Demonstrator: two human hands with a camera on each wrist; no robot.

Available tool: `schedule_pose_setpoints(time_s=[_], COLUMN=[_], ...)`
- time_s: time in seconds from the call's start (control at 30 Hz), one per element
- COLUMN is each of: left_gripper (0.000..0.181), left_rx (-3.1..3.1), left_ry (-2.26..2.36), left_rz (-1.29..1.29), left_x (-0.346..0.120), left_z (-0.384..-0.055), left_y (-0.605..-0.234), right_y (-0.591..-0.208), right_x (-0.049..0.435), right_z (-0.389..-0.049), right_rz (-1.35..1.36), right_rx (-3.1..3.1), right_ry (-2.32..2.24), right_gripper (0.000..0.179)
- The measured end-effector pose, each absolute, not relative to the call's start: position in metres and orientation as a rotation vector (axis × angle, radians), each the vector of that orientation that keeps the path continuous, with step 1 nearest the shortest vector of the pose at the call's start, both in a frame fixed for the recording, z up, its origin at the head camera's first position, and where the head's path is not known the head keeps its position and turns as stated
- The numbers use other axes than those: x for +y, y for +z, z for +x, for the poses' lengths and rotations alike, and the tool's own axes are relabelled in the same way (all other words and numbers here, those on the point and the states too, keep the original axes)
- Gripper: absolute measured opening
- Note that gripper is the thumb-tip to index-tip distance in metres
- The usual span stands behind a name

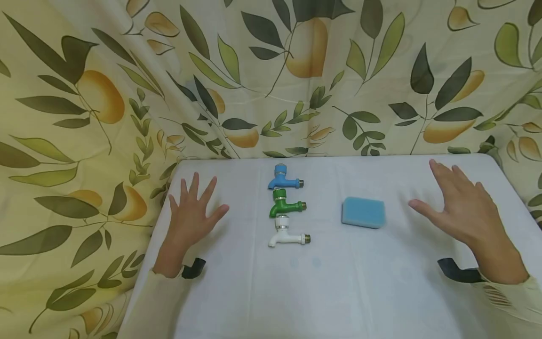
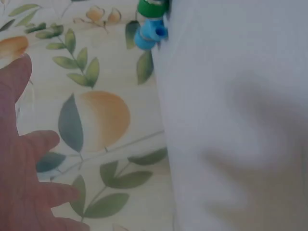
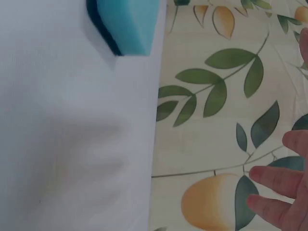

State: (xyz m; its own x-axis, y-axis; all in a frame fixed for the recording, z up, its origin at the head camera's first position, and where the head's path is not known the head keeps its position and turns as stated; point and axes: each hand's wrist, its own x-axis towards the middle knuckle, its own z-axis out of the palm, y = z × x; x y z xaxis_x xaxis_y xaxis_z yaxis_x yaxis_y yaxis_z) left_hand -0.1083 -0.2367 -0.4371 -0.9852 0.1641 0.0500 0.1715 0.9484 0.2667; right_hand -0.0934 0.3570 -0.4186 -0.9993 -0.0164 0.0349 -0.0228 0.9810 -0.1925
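Three small plastic taps lie in a column at the middle of the table: a blue tap (image 1: pixel 281 179) farthest back, a green tap (image 1: pixel 284 206) between, a white tap (image 1: pixel 286 234) nearest. Each has a brass-coloured threaded end pointing right. To their right sits a light blue sponge (image 1: pixel 363 212) with a dark underside. My left hand (image 1: pixel 190 216), fingers spread, is held over the table left of the taps and holds nothing. Right of the sponge, my right hand (image 1: pixel 470 212) is likewise spread and holds nothing. The left wrist view catches the blue tap (image 2: pixel 150 34) near its top.
A white cloth covers the table (image 1: pixel 330 292), whose back edge meets a hanging curtain (image 1: pixel 271 94) printed with leaves and fruit. The curtain also runs down the left side. Dark bands (image 1: pixel 459 271) show at both wrists.
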Motion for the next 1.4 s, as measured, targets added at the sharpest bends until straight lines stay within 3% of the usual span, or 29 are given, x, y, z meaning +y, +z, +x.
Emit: schedule_pose_setpoints(time_s=[0.4, 0.73, 1.4], left_gripper=[0.071, 0.07, 0.1], left_rx=[-2.981, -2.98, -3.04], left_ry=[-0.533, -0.79, -0.766], left_rz=[-0.478, -0.697, -0.996], left_x=[-0.196, -0.174, -0.151], left_z=[-0.102, -0.098, -0.098], left_y=[-0.44, -0.451, -0.477], right_y=[-0.427, -0.441, -0.463], right_x=[0.332, 0.317, 0.289], right_z=[-0.096, -0.1, -0.1], right_rz=[0.133, 0.247, 0.407], right_rx=[-3.047, -3.016, -3.059], right_ry=[0.38, 0.446, 0.558], right_gripper=[0.106, 0.104, 0.104])
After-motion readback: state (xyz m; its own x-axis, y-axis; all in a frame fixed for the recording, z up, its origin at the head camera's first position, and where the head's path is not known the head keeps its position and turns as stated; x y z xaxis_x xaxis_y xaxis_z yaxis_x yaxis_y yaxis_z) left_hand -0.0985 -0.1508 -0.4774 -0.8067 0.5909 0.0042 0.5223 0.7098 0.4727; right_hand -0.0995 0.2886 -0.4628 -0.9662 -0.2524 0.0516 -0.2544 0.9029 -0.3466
